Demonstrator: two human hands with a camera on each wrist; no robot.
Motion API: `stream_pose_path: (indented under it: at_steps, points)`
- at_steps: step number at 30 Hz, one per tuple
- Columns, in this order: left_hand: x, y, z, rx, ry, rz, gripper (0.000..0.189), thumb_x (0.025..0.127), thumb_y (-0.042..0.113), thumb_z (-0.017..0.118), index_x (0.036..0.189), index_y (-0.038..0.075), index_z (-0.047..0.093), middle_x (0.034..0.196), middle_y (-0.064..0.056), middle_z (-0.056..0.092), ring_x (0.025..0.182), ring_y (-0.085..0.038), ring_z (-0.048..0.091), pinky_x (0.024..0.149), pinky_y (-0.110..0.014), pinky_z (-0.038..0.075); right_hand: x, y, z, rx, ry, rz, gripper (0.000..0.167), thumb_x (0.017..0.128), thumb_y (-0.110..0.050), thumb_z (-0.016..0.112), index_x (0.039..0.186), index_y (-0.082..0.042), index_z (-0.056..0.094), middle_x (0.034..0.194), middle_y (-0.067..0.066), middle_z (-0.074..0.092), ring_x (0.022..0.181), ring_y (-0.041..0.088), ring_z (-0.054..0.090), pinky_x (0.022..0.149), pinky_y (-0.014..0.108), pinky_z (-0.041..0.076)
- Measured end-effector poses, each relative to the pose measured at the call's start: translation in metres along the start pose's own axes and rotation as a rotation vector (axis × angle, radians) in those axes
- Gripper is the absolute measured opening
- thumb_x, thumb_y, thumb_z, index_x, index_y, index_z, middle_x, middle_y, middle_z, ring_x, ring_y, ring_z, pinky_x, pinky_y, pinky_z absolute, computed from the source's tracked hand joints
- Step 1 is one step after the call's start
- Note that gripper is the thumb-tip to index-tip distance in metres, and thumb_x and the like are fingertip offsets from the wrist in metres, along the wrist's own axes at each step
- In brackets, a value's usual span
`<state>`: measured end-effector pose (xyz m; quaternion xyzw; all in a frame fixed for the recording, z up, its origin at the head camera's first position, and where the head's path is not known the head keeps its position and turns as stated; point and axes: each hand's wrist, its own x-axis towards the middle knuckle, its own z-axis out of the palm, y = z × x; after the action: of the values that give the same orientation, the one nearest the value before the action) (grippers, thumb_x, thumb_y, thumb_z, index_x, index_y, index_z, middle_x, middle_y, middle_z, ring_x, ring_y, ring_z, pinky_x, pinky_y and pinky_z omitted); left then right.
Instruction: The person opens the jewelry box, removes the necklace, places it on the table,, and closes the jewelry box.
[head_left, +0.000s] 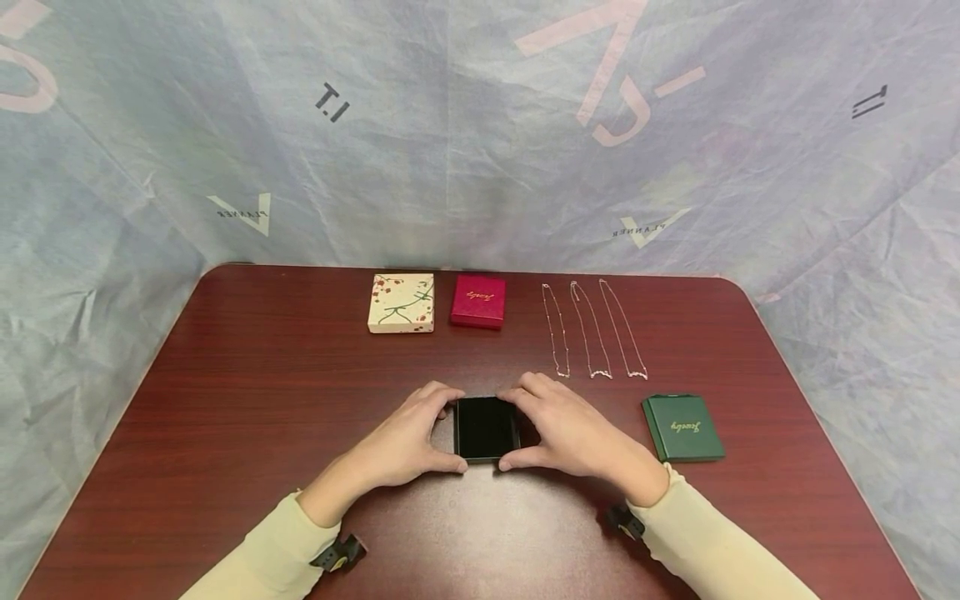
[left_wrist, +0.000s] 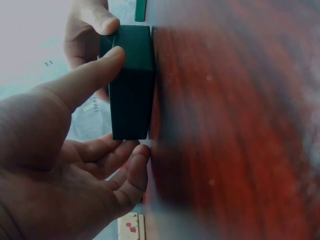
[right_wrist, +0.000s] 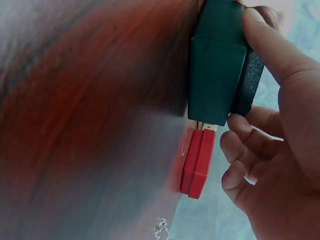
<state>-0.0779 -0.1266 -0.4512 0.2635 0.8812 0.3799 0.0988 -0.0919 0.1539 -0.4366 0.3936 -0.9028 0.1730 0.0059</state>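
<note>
A dark green jewelry box base [left_wrist: 132, 85] sits on the table between both hands, its top covered by a black foam pad [head_left: 486, 427]. In the right wrist view, the pad [right_wrist: 250, 80] stands partly above the box wall. My left hand [head_left: 408, 437] holds the box from its left side, thumb at the near edge and fingers at the far edge. My right hand [head_left: 566, 425] pinches the pad at the right side between thumb and fingers. The green "Jewelry" lid [head_left: 684, 427] lies to the right of the right hand.
A cream floral box [head_left: 401, 303] and a red jewelry box [head_left: 477, 301] stand at the table's back edge. Three thin necklaces [head_left: 592, 333] lie stretched out side by side to their right. Printed cloth [head_left: 450, 167] hangs behind the table [head_left: 247, 400].
</note>
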Motion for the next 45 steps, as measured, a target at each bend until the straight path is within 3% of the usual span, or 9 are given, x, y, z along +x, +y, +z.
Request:
stream_pose_path:
  at_steps: [12,17,29,45]
  points:
    - [0.000,0.000,0.000,0.010,-0.004,0.006,0.087,0.075,0.028,0.098,0.146,0.001,0.055,0.132,0.000,0.057,0.116,-0.021,0.058,0.101,-0.041,0.050,-0.004,0.000,0.001,0.002,0.004,-0.025,0.083,0.081,-0.059,0.087,0.140,-0.004,0.066,0.117,0.000,0.058,0.109,0.017,0.055,0.098,0.038,0.050]
    - [0.000,-0.001,0.001,0.010,-0.005,0.002,0.087,0.076,0.028,0.098,0.147,0.001,0.055,0.132,-0.001,0.057,0.116,-0.020,0.058,0.101,-0.041,0.051,-0.005,0.001,0.000,0.004,0.006,-0.027,0.073,0.084,-0.058,0.086,0.136,-0.009,0.070,0.116,-0.002,0.059,0.111,0.017,0.056,0.099,0.039,0.050]
    - [0.000,-0.002,0.001,0.006,-0.012,0.000,0.087,0.076,0.028,0.098,0.147,0.002,0.055,0.132,-0.003,0.058,0.116,-0.020,0.058,0.100,-0.041,0.051,-0.005,0.003,0.003,-0.055,0.040,-0.041,0.046,0.096,-0.045,0.079,0.126,-0.011,0.075,0.107,-0.005,0.057,0.098,0.013,0.052,0.086,0.035,0.048]
    - [0.000,-0.002,0.001,-0.003,-0.009,0.002,0.087,0.077,0.028,0.097,0.147,0.002,0.054,0.134,-0.004,0.058,0.116,-0.020,0.057,0.101,-0.041,0.050,0.003,-0.008,0.004,-0.057,0.006,0.124,0.045,0.085,-0.042,0.086,0.116,-0.011,0.077,0.107,-0.003,0.061,0.100,0.019,0.058,0.087,0.040,0.050]
